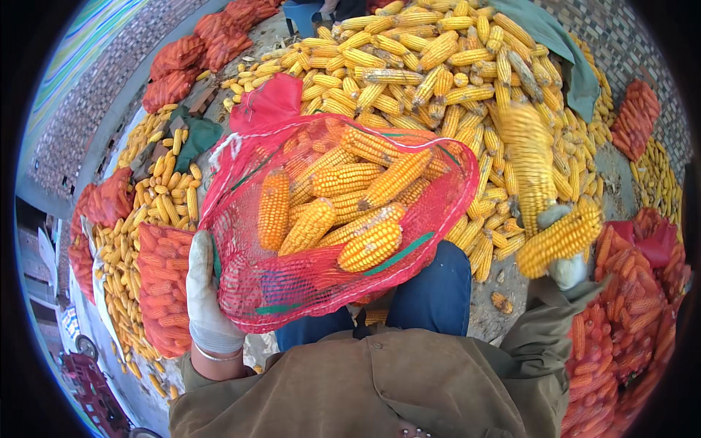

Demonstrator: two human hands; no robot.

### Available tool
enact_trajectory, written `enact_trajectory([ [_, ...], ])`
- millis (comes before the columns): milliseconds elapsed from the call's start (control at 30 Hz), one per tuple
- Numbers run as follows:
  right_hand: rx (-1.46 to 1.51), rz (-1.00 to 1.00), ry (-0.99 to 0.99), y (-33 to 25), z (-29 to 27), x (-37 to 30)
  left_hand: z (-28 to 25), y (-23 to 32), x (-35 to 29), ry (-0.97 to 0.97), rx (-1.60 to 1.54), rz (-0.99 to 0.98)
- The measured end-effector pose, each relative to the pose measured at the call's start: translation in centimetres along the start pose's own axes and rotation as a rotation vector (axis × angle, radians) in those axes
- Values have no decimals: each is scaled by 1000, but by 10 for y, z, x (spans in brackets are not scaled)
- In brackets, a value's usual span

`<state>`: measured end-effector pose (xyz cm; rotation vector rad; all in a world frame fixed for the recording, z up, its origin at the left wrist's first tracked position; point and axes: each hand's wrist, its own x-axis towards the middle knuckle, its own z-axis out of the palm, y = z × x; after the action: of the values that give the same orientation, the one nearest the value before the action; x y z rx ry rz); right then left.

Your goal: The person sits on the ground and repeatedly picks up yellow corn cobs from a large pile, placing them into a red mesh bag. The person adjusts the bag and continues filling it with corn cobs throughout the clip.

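In a white work glove, my left hand [206, 292] grips the left rim of a red mesh bag [255, 310], its fingers partly hidden by the netting. The bag's mouth gapes wide in front of my knees, and several corn cobs [371, 247] lie inside. To the right of the bag, my gloved right hand [568, 269] is closed around a yellow corn cob [561, 238]. A second, motion-blurred cob [527, 171] rises just above that hand; it seems held too, but the blur hides the grip.
A large heap of corn cobs [409, 62] spreads ahead. Filled red mesh sacks stand at the left [164, 288], right [613, 343] and far left [212, 44]. A green cloth [558, 55] drapes over the heap. Another person [339, 9] is at the top edge.
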<state>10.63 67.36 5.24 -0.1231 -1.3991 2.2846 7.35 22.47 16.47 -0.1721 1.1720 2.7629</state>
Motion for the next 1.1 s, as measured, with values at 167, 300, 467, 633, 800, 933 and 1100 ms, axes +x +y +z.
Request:
enact_trajectory([
  [167,-1111,27,-1314,-77,219,67,6,12,1,-6,-6,-4],
  [300,-1660,-503,-853,-21,255,61,4,25,8,-142,-144,-8],
  [467,-1182,-510,-357,-13,170,59,-18,28,11,-144,-49,58],
  [633,-1234,-194,178,79,-23,42,-29,-5,7,132,627,472],
  [800,-1770,757,-273,195,-124,-18,-40,-30,1,128,981,391],
  [933,-1787,689,-829,272,-131,-46,-30,-40,9,199,1022,326],
  [1100,-1660,829,-845,305,-128,-48,19,-26,5,-4,1940,294],
])
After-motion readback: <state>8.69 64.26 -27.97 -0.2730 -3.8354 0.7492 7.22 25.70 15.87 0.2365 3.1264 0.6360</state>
